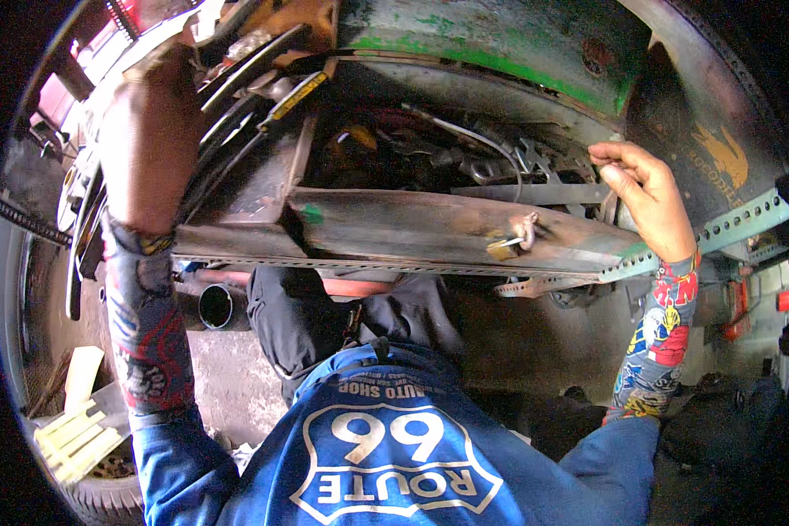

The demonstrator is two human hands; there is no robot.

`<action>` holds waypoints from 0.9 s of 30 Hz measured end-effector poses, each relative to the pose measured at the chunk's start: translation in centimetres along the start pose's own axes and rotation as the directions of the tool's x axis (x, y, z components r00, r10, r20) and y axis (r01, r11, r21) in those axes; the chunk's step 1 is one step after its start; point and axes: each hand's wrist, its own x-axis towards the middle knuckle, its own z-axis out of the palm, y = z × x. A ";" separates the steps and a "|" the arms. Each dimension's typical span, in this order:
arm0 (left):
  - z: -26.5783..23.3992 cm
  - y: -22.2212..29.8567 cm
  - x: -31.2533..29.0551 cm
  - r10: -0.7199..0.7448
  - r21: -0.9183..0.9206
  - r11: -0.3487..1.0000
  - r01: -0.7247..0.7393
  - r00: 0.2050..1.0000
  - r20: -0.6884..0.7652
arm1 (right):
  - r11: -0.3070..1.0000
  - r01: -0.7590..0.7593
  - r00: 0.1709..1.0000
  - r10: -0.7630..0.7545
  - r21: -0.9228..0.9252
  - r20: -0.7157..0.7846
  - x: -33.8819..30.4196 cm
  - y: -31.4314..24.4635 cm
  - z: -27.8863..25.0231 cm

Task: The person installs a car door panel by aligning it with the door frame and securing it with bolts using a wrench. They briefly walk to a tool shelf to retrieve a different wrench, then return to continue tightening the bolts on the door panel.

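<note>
A worn metal toolbox (pixel 394 219) with a raised, green-streaked lid (pixel 500 66) stands in front of me. Loose tools lie inside, among them a bent cable (pixel 473 136), open-ended wrenches (pixel 535 158) and a flat metal bar (pixel 535 193). My left hand (pixel 153 131) reaches over long metal tools (pixel 228 123) beside the box; motion smears it and its fingers are hidden. Near the box's right end hovers my right hand (pixel 647 188), fingers loosely bent and thumb apart, nothing visible between them. A brass padlock (pixel 504 248) hangs from a hasp on the front wall.
Perforated metal angle bars (pixel 728 223) frame the shelf under the box. A yellow-edged tool (pixel 298 96) leans at its left end. Below lie an open pipe end (pixel 216 307), a tyre (pixel 105 500) and pale wooden slats (pixel 79 443). Dark bags or cloth (pixel 719 425) lie at lower right.
</note>
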 end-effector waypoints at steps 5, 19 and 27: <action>-1.8 8.7 3.0 0.046 -0.478 0.878 0.029 0.988 0.144 | 0.998 0.039 0.999 -0.039 0.039 0.005 0.0 1.2 -0.1; -3.0 11.9 3.5 0.369 -0.797 0.601 0.057 0.865 0.340 | 0.934 0.352 0.896 -0.320 -0.055 0.308 2.3 -10.5 4.4; -6.6 3.0 -2.2 -0.268 0.047 0.957 0.285 0.816 0.513 | 0.937 0.344 0.900 -0.310 -0.061 0.308 4.6 -13.6 6.3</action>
